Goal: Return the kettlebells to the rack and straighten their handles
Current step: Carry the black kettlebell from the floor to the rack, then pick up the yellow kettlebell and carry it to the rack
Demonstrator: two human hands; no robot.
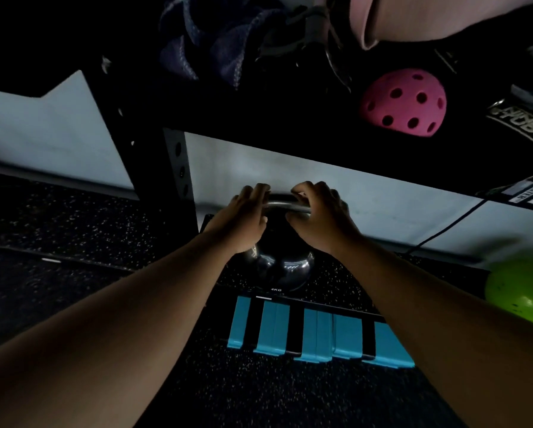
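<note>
Both hands are on one kettlebell (pixel 282 267), a black, shiny one marked "4KG" near its base. The left hand (pixel 243 217) is wrapped around the left end of the metal handle (pixel 285 206), with the fingers curled over the top of the bar. The right hand (pixel 317 217) grasps the right end in the same way, thumb toward the middle. Between the two hands a short piece of the grey bar is visible, and it runs nearly level from left to right.

The kettlebell is at the bottom of a black rack (pixel 178 168), just to the right of its upright post with round holes. Whether its base rests fully on the dark speckled floor (pixel 73 230) or on a low part of the rack, I cannot tell, because the room is very dark there. Behind it there is a pale wall (pixel 290 168).

In front of the kettlebell, closer to the person, lies a blue block with black stripes (pixel 317 332), flat on the floor between the two forearms. At the right edge a bright green round object (pixel 524 291) is partly in view, well apart from the hands. On the shelf above, a pink ball with holes (pixel 404 101) sits beside some dark straps, and a bluish fabric (pixel 203 47) hangs further left. A thin black cable (pixel 450 225) runs down along the wall on the right side.
</note>
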